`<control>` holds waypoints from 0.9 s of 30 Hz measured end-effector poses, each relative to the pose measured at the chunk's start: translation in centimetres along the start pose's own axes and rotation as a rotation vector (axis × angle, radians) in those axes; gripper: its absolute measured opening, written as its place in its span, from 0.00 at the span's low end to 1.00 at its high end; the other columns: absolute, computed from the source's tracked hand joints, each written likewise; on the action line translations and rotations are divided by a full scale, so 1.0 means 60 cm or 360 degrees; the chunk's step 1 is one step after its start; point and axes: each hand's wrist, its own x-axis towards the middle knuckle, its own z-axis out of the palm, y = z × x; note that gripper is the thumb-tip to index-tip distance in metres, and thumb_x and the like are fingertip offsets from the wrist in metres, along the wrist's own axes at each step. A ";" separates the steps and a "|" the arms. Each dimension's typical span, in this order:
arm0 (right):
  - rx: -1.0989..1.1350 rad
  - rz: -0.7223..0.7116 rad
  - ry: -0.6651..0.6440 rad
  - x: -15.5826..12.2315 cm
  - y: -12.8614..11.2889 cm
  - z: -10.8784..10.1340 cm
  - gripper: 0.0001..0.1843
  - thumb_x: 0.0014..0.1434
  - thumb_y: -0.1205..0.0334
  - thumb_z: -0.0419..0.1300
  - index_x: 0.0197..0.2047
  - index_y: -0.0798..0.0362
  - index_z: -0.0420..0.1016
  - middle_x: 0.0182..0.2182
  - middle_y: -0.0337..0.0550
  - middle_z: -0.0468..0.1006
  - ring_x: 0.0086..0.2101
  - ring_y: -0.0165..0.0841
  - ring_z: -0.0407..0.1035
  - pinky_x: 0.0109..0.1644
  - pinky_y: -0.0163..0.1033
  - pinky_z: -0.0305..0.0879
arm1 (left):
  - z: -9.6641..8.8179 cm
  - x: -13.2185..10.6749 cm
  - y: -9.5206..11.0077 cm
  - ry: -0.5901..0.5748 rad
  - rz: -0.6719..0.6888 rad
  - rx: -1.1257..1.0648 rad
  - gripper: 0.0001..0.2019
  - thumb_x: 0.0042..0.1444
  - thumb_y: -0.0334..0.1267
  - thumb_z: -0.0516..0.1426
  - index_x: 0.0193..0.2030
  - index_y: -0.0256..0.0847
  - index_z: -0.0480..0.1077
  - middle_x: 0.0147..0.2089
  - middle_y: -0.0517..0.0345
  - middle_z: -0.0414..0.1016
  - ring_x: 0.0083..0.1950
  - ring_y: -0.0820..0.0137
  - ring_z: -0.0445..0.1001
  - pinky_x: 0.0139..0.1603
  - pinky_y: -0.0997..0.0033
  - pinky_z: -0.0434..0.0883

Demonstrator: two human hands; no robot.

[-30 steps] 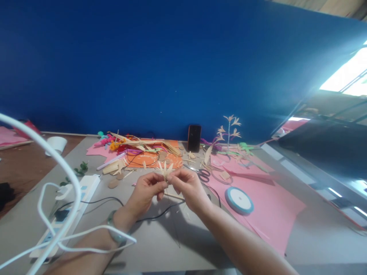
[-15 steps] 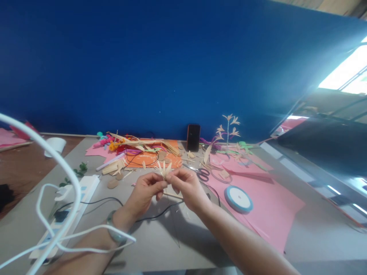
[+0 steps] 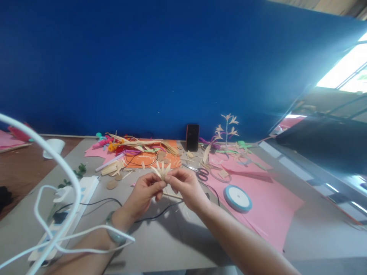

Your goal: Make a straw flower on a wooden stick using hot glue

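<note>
A pale, straw-coloured flower (image 3: 161, 170), its narrow petals fanned upward, is pinched at its base between both hands over the middle of the table. My left hand (image 3: 147, 191) closes on it from the left with thumb and fingers. From the other side my right hand (image 3: 185, 187) grips it with thumb and forefinger. A thin stem or wire seems to hang below, too faint to follow. Behind the right hand lie scissors (image 3: 202, 174) with dark handles. A flower spray (image 3: 226, 128) of similar pale blooms stands upright at the back right.
A ribbon roll (image 3: 237, 198) rests on pink paper (image 3: 269, 206) to the right. A phone (image 3: 192, 137) leans near the blue wall. Dried husk strips (image 3: 143, 143) cover orange paper (image 3: 137, 161). At left are a power strip (image 3: 86, 194) and a looping white cable (image 3: 73, 179).
The flower's petals have turned slightly left and look more spread. Both hands keep their pinch in nearly the same place. The whole view has shifted very slightly.
</note>
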 end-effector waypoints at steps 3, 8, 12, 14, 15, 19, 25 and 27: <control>-0.0007 0.0000 0.0014 0.000 -0.001 -0.001 0.13 0.46 0.55 0.68 0.23 0.55 0.74 0.17 0.34 0.68 0.18 0.23 0.55 0.21 0.31 0.51 | 0.000 0.000 0.001 -0.0004 0.0014 0.0020 0.14 0.42 0.39 0.69 0.26 0.36 0.68 0.20 0.64 0.68 0.17 0.81 0.63 0.19 0.79 0.57; -0.0062 -0.0015 -0.0025 -0.001 -0.002 -0.003 0.12 0.48 0.55 0.67 0.23 0.55 0.74 0.16 0.33 0.67 0.18 0.23 0.55 0.21 0.31 0.51 | 0.002 -0.003 0.003 -0.0001 0.0025 0.0056 0.14 0.42 0.40 0.68 0.26 0.36 0.67 0.19 0.64 0.68 0.17 0.80 0.63 0.19 0.79 0.58; -0.0129 -0.0023 -0.0050 0.000 -0.003 -0.006 0.12 0.48 0.54 0.67 0.26 0.56 0.75 0.18 0.34 0.70 0.19 0.23 0.57 0.23 0.31 0.53 | 0.001 -0.003 0.008 0.0020 0.0049 0.0048 0.14 0.43 0.39 0.68 0.25 0.36 0.67 0.17 0.67 0.66 0.16 0.80 0.63 0.19 0.80 0.57; -0.0174 -0.0020 -0.0064 0.002 -0.003 -0.009 0.14 0.46 0.53 0.68 0.29 0.56 0.77 0.21 0.36 0.72 0.21 0.24 0.59 0.24 0.31 0.55 | -0.002 -0.001 0.012 0.0052 0.0088 0.0038 0.14 0.42 0.39 0.68 0.25 0.36 0.67 0.17 0.68 0.65 0.16 0.81 0.62 0.19 0.80 0.57; -0.0211 -0.0010 -0.0093 0.004 -0.003 -0.012 0.14 0.46 0.53 0.68 0.30 0.56 0.77 0.22 0.36 0.73 0.21 0.24 0.59 0.24 0.31 0.54 | -0.003 0.001 0.013 0.0081 0.0116 0.0024 0.14 0.42 0.38 0.68 0.25 0.36 0.67 0.17 0.68 0.65 0.16 0.81 0.62 0.19 0.80 0.57; -0.0505 0.0059 -0.0316 0.006 0.002 -0.019 0.14 0.46 0.53 0.69 0.28 0.56 0.77 0.16 0.33 0.66 0.18 0.22 0.53 0.21 0.31 0.47 | -0.010 0.008 0.016 0.0226 0.0199 -0.0054 0.15 0.39 0.37 0.69 0.26 0.36 0.68 0.21 0.66 0.70 0.16 0.82 0.63 0.18 0.80 0.57; -0.0744 -0.0096 -0.0240 0.003 0.024 -0.005 0.06 0.46 0.63 0.67 0.25 0.55 0.76 0.17 0.34 0.69 0.19 0.23 0.54 0.22 0.30 0.50 | -0.010 0.012 0.016 0.0300 0.0184 -0.0077 0.16 0.37 0.38 0.70 0.26 0.36 0.68 0.21 0.65 0.71 0.16 0.81 0.63 0.17 0.80 0.57; -0.0682 -0.0142 -0.0186 0.004 0.032 -0.001 0.07 0.46 0.63 0.67 0.24 0.55 0.74 0.20 0.36 0.72 0.20 0.24 0.58 0.23 0.30 0.53 | -0.009 0.011 0.016 0.0296 0.0178 -0.0083 0.16 0.36 0.38 0.70 0.26 0.36 0.67 0.21 0.65 0.71 0.16 0.81 0.64 0.17 0.80 0.58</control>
